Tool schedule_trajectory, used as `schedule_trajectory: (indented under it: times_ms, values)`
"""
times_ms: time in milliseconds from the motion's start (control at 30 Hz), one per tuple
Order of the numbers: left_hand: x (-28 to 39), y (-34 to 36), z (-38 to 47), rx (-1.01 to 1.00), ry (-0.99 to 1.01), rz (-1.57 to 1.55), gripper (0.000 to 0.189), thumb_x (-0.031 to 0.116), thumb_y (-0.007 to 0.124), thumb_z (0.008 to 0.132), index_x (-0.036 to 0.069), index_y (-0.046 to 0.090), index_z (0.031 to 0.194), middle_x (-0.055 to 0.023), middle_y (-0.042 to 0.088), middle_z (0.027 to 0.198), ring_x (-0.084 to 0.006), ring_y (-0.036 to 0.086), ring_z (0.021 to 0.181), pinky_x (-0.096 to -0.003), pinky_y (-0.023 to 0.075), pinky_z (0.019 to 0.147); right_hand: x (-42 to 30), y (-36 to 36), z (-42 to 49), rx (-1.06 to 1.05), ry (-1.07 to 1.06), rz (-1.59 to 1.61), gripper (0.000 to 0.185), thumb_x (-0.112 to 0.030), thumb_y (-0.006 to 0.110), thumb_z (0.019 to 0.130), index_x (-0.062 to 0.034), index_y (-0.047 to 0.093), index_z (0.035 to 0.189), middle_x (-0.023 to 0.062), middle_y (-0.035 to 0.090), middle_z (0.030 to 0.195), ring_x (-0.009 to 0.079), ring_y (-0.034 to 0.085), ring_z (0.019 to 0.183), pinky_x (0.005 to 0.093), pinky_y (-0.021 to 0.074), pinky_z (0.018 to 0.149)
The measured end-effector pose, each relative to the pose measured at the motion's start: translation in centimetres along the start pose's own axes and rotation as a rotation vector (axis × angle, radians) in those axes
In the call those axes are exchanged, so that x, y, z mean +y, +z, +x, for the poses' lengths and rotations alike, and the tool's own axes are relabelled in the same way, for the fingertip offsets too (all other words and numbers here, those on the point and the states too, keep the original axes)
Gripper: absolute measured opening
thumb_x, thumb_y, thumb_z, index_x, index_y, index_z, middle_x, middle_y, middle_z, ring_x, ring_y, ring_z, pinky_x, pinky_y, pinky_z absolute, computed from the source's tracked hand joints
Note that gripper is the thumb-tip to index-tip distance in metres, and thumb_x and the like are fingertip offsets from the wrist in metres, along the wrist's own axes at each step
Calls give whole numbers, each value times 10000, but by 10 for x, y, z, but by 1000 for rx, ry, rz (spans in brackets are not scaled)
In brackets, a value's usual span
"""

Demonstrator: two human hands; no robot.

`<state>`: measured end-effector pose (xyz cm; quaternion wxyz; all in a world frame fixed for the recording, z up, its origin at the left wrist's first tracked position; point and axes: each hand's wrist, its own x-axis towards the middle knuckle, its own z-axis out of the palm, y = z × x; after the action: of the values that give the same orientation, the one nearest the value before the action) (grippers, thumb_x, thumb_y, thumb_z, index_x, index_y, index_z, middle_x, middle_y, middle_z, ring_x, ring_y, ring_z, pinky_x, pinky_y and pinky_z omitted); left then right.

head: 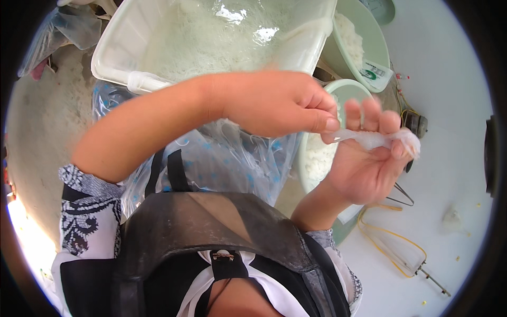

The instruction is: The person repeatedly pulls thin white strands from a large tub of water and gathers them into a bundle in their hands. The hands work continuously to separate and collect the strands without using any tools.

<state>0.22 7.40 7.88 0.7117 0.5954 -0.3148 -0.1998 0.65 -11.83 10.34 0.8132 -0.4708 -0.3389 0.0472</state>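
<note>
My left hand (277, 105) reaches across from the left, back upward, pinching one end of a white, translucent stringy strip (370, 139) between thumb and fingers. My right hand (366, 170) is turned palm up, its fingers spread and slightly bent. The strip's other end bunches around the thumb and index finger of that hand. Between the two hands the strip runs nearly straight above the right palm. Whether it is fibre or membrane cannot be told. Under the hands stands a small pale green basin (303, 170) of white clumps (317, 158).
Ahead is a large white tub (113, 59) holding fine pale strands (206, 51) in liquid. Another green basin (366, 35) with white material stands right of it. Plastic sheeting (222, 162) lies before my apron (190, 222). A yellow wire-framed tool (416, 245) is at right.
</note>
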Motion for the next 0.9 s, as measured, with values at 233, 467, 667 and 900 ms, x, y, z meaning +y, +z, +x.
schedule_trajectory:
  times_ms: [233, 467, 667, 900]
  values:
    - [-20, 3, -17, 97, -116, 233, 246, 202, 462, 868, 16, 480, 708, -90, 469, 592, -176, 444, 561, -324, 380, 557, 17, 6, 8, 174, 206, 455, 343, -305, 263, 1016, -104, 540, 1040, 6, 458, 725, 123, 345, 567, 248, 304, 513]
    - [-60, 2, -4, 353, 105, 841, 196, 153, 443, 807, 5, 509, 696, -182, 510, 613, -342, 510, 609, -418, 399, 576, -4, -9, -7, 333, -23, -126, 338, -309, 291, 1009, -93, 548, 975, 2, 416, 653, 99, 304, 508, 224, 256, 435]
    - [-59, -14, -24, 778, -39, 152, 448, 362, 478, 929, 42, 389, 628, -42, 291, 574, -69, 308, 566, -278, 317, 496, 10, -83, -57, 15, -62, -1915, 255, -185, 488, 923, -15, 573, 1093, 155, 620, 980, 291, 583, 816, 362, 468, 728]
    - [-73, 48, -107, -31, -434, 703, 245, 272, 585, 862, 51, 618, 960, -123, 628, 863, -280, 586, 830, -353, 464, 740, 21, -44, -140, -26, 813, -810, 247, -105, 551, 875, -22, 629, 1095, 88, 636, 996, 185, 590, 871, 297, 469, 737]
